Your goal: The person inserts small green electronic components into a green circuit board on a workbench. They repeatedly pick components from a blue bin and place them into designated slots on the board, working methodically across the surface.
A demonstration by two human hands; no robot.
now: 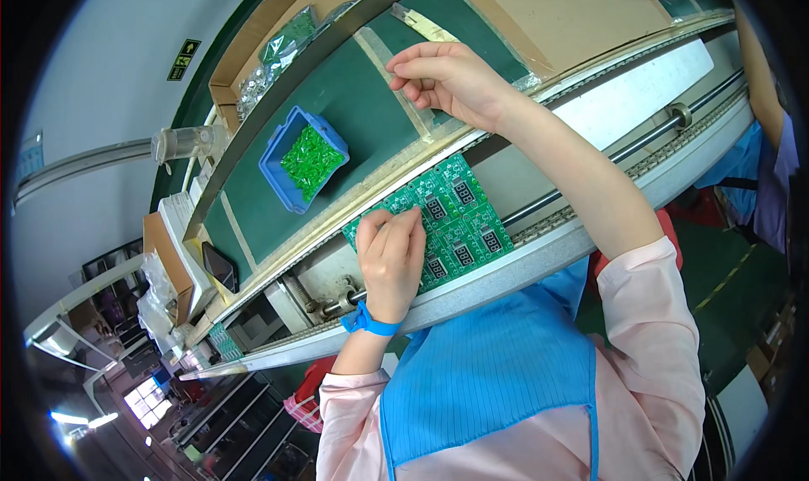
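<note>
A panel of green circuit boards point(452, 229) with several small black digit displays lies across the conveyor rails in front of me. My left hand point(389, 253) is over the panel's left part, fingers bent and tips pinched together close to its surface. Whatever those fingertips hold is too small to make out. Raised beyond the panel, above the green work surface, my right hand point(455, 83) has its fingers curled and thumb drawn in; any small part in it cannot be seen. A blue bin point(283, 144) of small bright green parts point(312, 161) stands ahead of my left hand.
The conveyor's metal front rail point(539, 252) and a steel rod point(624, 152) run past the panel. Behind are a cardboard box point(226, 80) with bagged parts and a tape-wrapped tool point(425, 24). A black phone-like device point(220, 267) lies left. Another person's arm point(758, 72) shows far right.
</note>
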